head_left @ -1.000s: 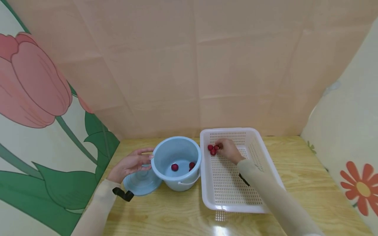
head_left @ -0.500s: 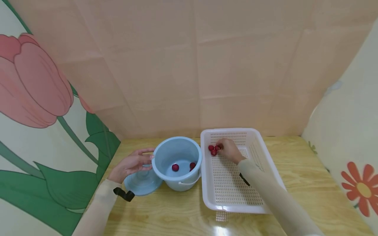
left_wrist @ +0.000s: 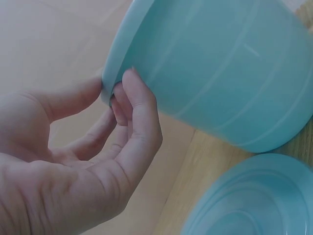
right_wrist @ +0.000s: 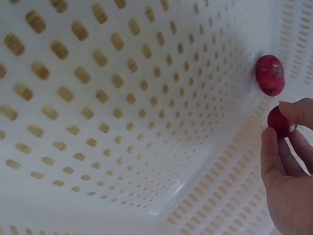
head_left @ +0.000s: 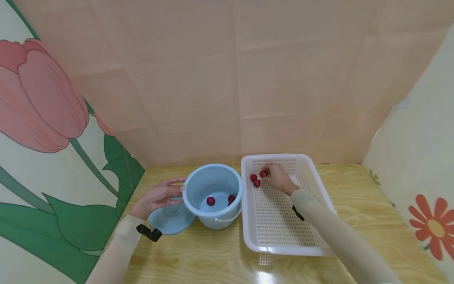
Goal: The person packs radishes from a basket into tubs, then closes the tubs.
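Note:
My left hand (head_left: 159,197) pinches the rim of a light blue bucket (head_left: 214,224), thumb on one side and curled fingers on the other in the left wrist view. Inside the bucket lie a round red radish (head_left: 211,201) and more red at its right wall (head_left: 239,185), partly hidden by the rim. Over the white basket (head_left: 271,251), my right hand (head_left: 279,178) pinches a small radish (right_wrist: 279,121) between thumb and fingertips; its thin root shows in the right wrist view. Two other radishes (head_left: 255,180) lie close by on the basket's left side.
A round blue lid (head_left: 172,221) lies on the wooden table (head_left: 198,260), left of the bucket and below my left hand. Bucket and basket stand side by side, nearly touching. A pinkish covered wall (head_left: 234,98) rises behind them.
My right hand has lifted slightly up and back with one radish, which now sits apart from the two others. The left hand and the bucket have stayed in place.

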`<state>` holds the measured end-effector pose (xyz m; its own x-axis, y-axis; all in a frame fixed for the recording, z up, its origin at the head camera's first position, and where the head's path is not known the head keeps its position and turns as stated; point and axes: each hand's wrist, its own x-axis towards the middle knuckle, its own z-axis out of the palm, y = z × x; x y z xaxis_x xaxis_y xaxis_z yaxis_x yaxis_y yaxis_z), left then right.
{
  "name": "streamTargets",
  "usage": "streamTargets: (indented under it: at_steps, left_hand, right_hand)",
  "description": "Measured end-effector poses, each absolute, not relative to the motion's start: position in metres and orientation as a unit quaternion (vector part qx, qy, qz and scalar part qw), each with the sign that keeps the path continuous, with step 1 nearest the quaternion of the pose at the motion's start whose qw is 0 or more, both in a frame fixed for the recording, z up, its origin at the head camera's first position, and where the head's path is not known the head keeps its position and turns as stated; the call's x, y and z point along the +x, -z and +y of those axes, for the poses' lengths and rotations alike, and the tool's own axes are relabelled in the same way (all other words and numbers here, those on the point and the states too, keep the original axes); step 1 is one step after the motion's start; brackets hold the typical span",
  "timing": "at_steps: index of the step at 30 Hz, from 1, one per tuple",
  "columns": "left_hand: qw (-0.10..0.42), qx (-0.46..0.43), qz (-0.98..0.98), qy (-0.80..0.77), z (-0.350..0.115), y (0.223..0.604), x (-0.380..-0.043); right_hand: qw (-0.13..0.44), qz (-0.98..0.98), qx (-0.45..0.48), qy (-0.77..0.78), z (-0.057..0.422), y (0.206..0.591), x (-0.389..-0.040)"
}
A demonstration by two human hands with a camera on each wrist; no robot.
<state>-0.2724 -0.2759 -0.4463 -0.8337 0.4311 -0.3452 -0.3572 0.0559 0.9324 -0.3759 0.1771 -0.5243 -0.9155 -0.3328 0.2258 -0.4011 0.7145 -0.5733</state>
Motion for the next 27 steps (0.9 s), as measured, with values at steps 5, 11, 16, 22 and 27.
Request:
streamTargets:
  at_steps: [5,11,16,22,27]
  left_hand:
    - [0.284,0.028,0.671,-0.684,-0.274,0.444,-0.272]
    - [0.282,0.022,0.672,-0.684,-0.272,0.446,-0.274]
    - [0.278,0.012,0.674,-0.685,-0.273,0.447,-0.274]
    - [0.279,0.023,0.666,-0.691,-0.273,0.449,-0.275]
    - [0.275,0.022,0.666,-0.693,-0.273,0.45,-0.275]
  right_hand:
    - [0.047,-0.922,0.191,-0.332,0.174,0.514,-0.37]
    - [0.047,-0.911,0.205,-0.354,0.17,0.499,-0.359]
    - [0.045,-0.903,0.218,-0.366,0.167,0.486,-0.351]
    - [0.054,-0.898,0.22,-0.378,0.164,0.47,-0.342]
    - [0.05,-0.884,0.22,-0.409,0.159,0.457,-0.332]
